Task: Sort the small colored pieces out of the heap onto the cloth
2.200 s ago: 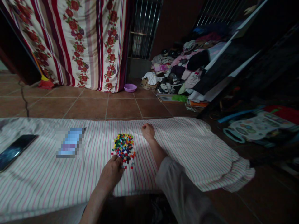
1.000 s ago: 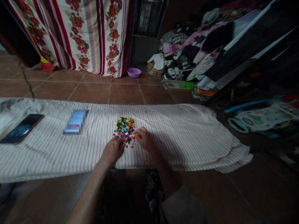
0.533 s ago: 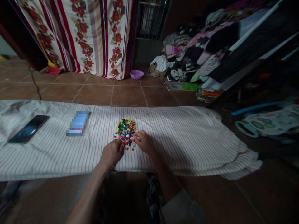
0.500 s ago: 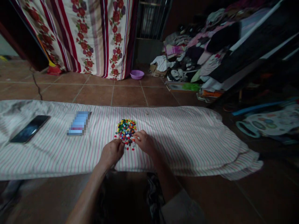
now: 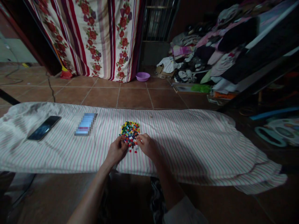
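A heap of tiny multicoloured pieces, like small building bricks (image 5: pixel 130 128), lies on a striped cloth (image 5: pixel 187 149). At the heap's near left edge is my left hand (image 5: pixel 117 150), its fingers curled and thumb bent in among the pieces. My right hand (image 5: pixel 147 145) rests at the near right edge, with thumb and forefinger pinched together over the pieces. Whatever either hand grips is too small to make out. A few red and pale pieces lie loose between the hands, on the side nearest me.
To the left on the cloth lie a dark phone (image 5: pixel 44 128) and a second phone with a blurred bright screen (image 5: pixel 85 124). Beyond the cloth's far edge are a tiled floor, a purple basin (image 5: pixel 143 77), a floral curtain (image 5: pixel 106 40) and piled clothes (image 5: pixel 198 56).
The view has shifted, so everything sits further right. My left fingers have moved slightly forward along the heap's edge. My right hand stays at about the same place by the pieces.
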`<state>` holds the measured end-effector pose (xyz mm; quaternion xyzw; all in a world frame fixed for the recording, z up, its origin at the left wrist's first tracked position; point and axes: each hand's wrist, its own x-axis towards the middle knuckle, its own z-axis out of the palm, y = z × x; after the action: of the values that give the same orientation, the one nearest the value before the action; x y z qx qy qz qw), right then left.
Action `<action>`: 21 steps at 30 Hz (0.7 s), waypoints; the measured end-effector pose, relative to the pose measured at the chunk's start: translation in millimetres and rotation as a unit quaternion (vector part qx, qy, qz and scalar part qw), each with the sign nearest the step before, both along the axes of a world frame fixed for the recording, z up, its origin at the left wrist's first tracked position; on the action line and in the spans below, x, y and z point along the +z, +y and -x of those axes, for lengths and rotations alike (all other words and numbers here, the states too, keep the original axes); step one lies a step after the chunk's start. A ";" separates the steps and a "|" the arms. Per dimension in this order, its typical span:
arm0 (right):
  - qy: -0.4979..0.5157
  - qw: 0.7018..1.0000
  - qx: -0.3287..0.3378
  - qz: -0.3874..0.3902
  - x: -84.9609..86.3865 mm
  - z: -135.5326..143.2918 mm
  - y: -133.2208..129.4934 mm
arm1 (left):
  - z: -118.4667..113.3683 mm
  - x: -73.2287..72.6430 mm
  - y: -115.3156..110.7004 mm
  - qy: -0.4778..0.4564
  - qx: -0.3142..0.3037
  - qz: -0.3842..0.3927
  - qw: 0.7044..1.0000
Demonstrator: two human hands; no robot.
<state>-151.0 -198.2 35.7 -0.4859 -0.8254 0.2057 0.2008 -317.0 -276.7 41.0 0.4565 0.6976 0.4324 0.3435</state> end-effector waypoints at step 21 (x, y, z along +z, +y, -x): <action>-0.006 0.998 0.052 0.025 -11.5 -2.9 9.1 | 12.3 -33.1 -20.7 0.528 0.117 -0.012 0.841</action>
<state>-148.1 -189.1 24.2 -0.4482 -0.8453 0.2341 0.1727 -329.3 -297.4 7.9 0.5349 0.8162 0.1710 -0.1356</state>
